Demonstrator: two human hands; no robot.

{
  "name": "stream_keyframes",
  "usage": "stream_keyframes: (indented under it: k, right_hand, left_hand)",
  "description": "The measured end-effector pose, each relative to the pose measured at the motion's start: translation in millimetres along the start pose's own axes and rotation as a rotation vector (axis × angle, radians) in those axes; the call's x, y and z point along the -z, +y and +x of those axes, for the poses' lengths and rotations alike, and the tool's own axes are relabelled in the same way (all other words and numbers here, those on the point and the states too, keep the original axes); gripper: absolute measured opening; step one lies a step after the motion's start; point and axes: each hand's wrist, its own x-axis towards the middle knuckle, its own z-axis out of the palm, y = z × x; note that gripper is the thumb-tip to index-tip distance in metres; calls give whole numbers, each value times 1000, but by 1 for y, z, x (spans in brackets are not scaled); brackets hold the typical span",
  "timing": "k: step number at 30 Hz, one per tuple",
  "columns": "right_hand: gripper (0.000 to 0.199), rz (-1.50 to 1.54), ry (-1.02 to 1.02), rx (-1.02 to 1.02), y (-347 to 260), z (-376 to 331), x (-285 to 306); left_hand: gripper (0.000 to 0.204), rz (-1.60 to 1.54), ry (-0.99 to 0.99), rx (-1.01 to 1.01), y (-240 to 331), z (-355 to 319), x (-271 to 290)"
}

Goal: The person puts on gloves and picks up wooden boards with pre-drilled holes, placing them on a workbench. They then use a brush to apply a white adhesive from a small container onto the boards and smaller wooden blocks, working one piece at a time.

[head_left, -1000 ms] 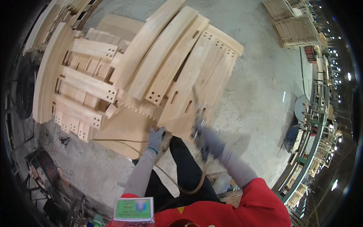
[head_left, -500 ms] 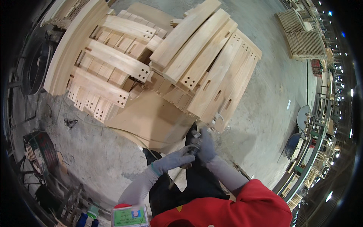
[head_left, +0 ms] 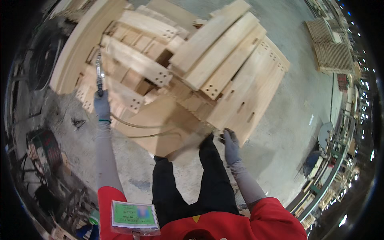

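My left hand [head_left: 102,106], in a grey glove, is closed around a slim silver-and-black hand tool [head_left: 99,73]; I cannot make out its exact kind. It points away from me over the left stack of pale wooden slats [head_left: 130,56], near its far left end. A thin hose [head_left: 134,125] curves from beside that hand across the brown sheet. My right hand [head_left: 231,149], also gloved, has its fingers apart and holds nothing. It hovers by the near edge of the right stack of wooden boards [head_left: 236,104], which have slots and drilled holes; contact is unclear.
Long curved wooden pieces [head_left: 74,60] stand along the far left side. A brown sheet [head_left: 160,116] lies under the stacks, before my feet. Bundled wood [head_left: 334,56] is stacked at the far right, and a long rail [head_left: 330,170] runs along the right side.
My hands were together around the tool in front of my legs. The left has carried it forward and left over the slats; the right has let go and moved right.
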Motion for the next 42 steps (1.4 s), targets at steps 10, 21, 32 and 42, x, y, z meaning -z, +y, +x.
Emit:
stream_keyframes:
  k: [10, 21, 32, 42]
  right_hand:
    - [49, -71, 436, 19, -11, 158, 207]
    - [59, -94, 463, 49, -27, 290, 202]
    - [56, -427, 379, 39, -76, 278, 152]
    - [54, 632, 29, -15, -78, 272, 148]
  left_hand:
    - [46, 578, -89, -515, 54, -73, -144]
    - [68, 366, -797, -14, 152, -244, -340]
    - [35, 395, -761, 124, 185, -237, -313]
    - [54, 515, -742, -268, 220, -298, -327]
